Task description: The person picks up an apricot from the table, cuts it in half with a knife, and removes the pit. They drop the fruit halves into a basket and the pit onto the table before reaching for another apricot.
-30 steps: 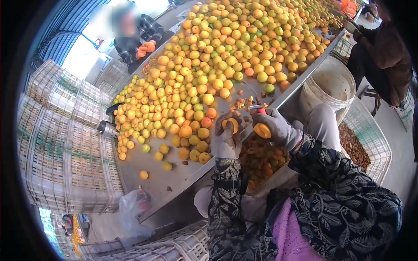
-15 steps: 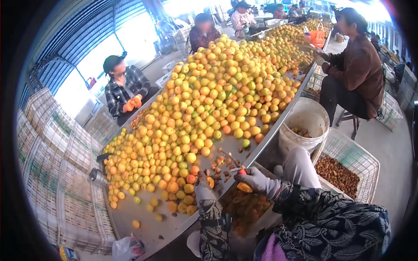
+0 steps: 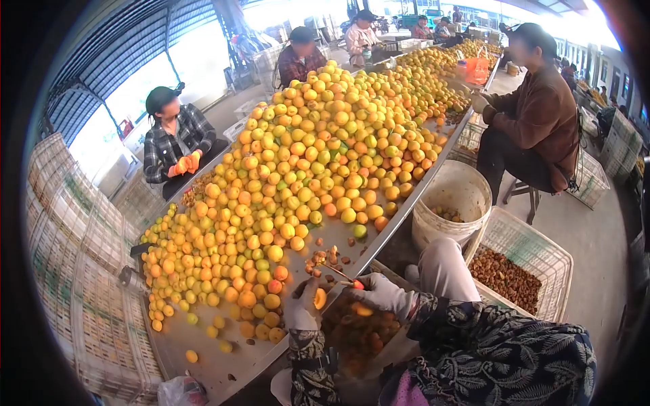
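My gloved left hand (image 3: 302, 308) is closed on an apricot half (image 3: 319, 298), cut face showing, at the table's near edge. Just right of it, my gloved right hand (image 3: 387, 296) grips a thin-bladed knife (image 3: 357, 284) by its red handle, the blade pointing up and left over the table rim. Below the right hand, a blurred orange apricot piece (image 3: 362, 309) is above a container of cut fruit (image 3: 357, 344). Loose brown pits (image 3: 323, 259) lie on the tabletop beyond the blade. A large heap of whole apricots (image 3: 305, 149) covers the metal table (image 3: 223, 369).
A white bucket (image 3: 452, 196) and a crate of brown pits (image 3: 555, 264) stand to my right. Stacked crates (image 3: 81, 271) rise on the left. Across the table sits a person in a plaid shirt (image 3: 177, 145); another in brown (image 3: 535, 111) sits at right.
The apricot half at my right hand has come away and is now a blur lower down. My left hand still holds its half. The whole view has shifted slightly.
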{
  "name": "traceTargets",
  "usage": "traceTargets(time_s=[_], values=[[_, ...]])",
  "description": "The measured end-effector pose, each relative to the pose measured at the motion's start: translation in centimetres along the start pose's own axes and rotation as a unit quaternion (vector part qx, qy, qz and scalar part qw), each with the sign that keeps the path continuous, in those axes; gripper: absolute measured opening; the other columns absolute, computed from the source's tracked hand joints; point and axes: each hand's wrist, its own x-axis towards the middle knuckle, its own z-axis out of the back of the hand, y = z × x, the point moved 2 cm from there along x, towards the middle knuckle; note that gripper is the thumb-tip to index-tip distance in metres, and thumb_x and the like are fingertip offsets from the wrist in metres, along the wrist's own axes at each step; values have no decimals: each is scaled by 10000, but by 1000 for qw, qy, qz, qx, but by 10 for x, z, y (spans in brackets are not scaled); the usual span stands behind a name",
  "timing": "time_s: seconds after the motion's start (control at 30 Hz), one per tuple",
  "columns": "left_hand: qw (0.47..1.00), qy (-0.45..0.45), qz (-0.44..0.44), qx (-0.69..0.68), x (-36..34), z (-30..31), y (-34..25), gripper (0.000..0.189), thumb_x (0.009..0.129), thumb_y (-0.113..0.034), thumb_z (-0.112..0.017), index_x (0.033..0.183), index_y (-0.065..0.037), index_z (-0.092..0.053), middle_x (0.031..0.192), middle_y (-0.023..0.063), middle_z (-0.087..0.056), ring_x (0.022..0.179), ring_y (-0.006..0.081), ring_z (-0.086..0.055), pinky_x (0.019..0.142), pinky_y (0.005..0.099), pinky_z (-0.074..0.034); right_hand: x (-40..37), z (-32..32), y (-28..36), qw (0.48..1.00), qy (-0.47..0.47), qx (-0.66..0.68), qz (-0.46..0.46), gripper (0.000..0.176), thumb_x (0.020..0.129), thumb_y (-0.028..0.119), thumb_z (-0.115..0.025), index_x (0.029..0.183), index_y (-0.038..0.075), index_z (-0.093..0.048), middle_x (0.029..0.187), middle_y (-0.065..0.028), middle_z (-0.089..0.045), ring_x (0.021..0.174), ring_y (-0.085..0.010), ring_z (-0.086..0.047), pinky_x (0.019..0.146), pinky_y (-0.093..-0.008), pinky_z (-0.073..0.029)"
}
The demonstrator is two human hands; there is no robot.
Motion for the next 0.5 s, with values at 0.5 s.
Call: traceTargets(time_s=[0.5], values=[[990,76,-49,108,-28,-1,-16,252,919,-241,-609,953,2,-665,827,65,-668,757,151,-627,722,267,-492,33,63,126,936,-199,260,131,360,924,384,-579,815,40,-582,513,21,-463,374,-77,-395,368,-227,-288]])
